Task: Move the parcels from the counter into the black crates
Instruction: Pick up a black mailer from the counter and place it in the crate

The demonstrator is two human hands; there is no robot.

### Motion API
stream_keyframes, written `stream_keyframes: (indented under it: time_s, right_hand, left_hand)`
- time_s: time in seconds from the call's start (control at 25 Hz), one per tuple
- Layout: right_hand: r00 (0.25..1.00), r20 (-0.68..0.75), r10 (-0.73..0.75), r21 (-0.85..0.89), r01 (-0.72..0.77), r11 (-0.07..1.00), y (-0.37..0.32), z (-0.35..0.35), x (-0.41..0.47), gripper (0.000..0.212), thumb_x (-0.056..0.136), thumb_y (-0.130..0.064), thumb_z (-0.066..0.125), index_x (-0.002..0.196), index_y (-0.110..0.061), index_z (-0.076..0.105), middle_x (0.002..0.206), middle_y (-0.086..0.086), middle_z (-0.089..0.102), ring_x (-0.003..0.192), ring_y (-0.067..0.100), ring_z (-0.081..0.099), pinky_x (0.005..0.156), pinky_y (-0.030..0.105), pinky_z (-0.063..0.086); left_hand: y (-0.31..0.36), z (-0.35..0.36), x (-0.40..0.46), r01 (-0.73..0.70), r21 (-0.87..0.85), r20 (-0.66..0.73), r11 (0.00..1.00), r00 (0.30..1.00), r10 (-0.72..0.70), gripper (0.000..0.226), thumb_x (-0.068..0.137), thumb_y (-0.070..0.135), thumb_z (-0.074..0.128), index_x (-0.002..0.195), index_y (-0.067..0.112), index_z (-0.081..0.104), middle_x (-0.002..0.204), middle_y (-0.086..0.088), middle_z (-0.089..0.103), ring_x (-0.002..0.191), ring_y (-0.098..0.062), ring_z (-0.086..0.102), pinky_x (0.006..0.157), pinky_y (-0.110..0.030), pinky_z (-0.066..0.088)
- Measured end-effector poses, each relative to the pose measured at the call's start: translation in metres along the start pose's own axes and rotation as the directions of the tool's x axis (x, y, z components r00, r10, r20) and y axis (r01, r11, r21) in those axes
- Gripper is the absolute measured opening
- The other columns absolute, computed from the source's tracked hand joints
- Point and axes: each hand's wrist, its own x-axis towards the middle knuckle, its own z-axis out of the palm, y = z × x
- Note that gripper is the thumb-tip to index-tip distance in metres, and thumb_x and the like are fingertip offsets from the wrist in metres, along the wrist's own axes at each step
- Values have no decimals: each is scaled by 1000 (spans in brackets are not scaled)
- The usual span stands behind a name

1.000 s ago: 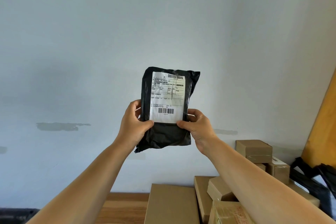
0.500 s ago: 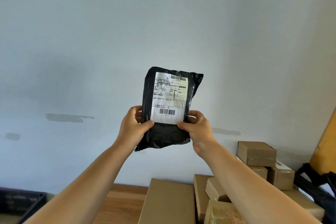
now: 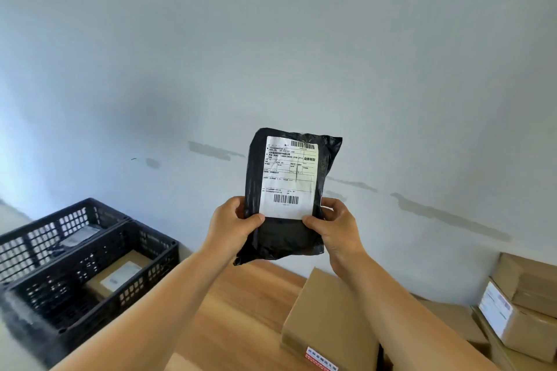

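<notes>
The black plastic mailer bag with a white printed shipping label [image 3: 291,190] is held upright in the air, in front of the pale wall, above the wooden surface [image 3: 241,310]. It touches nothing except the two hands.

The left hand [image 3: 233,226] grips the lower left edge of the bag. Its thumb lies across the front face at the lower corner of the label, and its fingers [image 3: 238,205] curl behind the bag. The right hand [image 3: 337,227] mirrors this grip on the lower right edge, thumb on the front, fingers wrapped behind. Both hands pinch the bag between thumb and fingers.

Handling judgement: the bag appears soft and light. The film is creased and its lower corner sags, so the contents probably do not fill it rigidly. The plastic film is likely smooth and may slip under a loose pinch. Take hold at the side edges over the padded body, not at the empty top flap or the drooping corner.

Two black perforated plastic crates [image 3: 99,268] stand at the left end of the surface, touching one another; each already contains a parcel. Brown cardboard boxes [image 3: 328,316] remain on the surface to the right. The mailer bag has yet to be placed in a crate.
</notes>
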Motion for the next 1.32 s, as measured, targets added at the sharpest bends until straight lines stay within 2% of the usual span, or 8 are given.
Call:
stream_keyframes:
  time_s: [0.08,0.2,0.44,0.6,0.8,0.92,1.08,1.32]
  right_hand:
    - [998,54,11,-34,-10,999,13,26,-4,37,78,5,69,106,-16,57,100,4,70,87,20,68,51,22,53]
    - [987,157,41,-72,-30,997,37,91,-17,41,78,5,70,108,-19,56,102,4,69,89,18,68,59,21,54]
    - [937,324,132,-103,-104,989,76,249,-57,48,79,4,70,118,-18,53,105,6,70,91,23,69,71,31,58]
    - [896,401,190,-124,-152,981,112,391,-106,46,80,4,69,120,-13,53,103,5,68,90,20,68,72,31,58]
    - [837,485,253,-128,-218,968,137,531,-152,44,82,0,70,118,-17,50,104,-1,63,92,12,63,71,26,57]
    - [815,508,278,-171,-221,960,148,591,-164,44,82,-2,71,117,-19,49,109,1,62,92,10,62,69,23,54]
    - [797,515,314,-217,-233,948,165,653,-161,47,82,-4,71,120,-20,49,114,2,62,98,16,63,78,34,57]
    - [760,545,354,-209,-286,935,194,750,-132,46,83,0,68,123,-15,51,110,5,65,95,16,64,71,27,55]
  left_hand:
    - [-15,-26,-6,45,16,-33,999,998,-44,24,81,12,71,103,18,66,95,5,70,91,-14,66,80,-32,54]
    - [-39,-92,-22,101,-37,-92,994,990,-104,23,84,8,68,104,19,63,96,4,69,89,-11,65,75,-24,52]
    - [-111,-247,-48,212,-104,-214,972,950,-230,22,84,8,70,99,24,66,97,3,72,93,-16,67,88,-39,55]
    - [-154,-383,-67,269,-114,-325,956,900,-292,23,86,11,70,85,32,63,91,9,71,90,-16,67,83,-34,56]
    - [-188,-516,-80,294,-85,-435,952,849,-301,20,87,13,68,83,31,59,89,11,67,86,-13,65,71,-25,51]
    - [-205,-573,-79,323,-119,-460,939,820,-341,17,87,15,67,85,30,59,91,9,67,86,-13,64,67,-24,52]
    - [-232,-619,-67,351,-213,-490,912,769,-411,18,87,12,66,103,19,63,97,2,69,89,-17,66,73,-29,56]
    - [-269,-688,-19,374,-191,-535,907,735,-416,20,86,9,65,105,17,63,96,1,70,87,-16,67,73,-29,57]
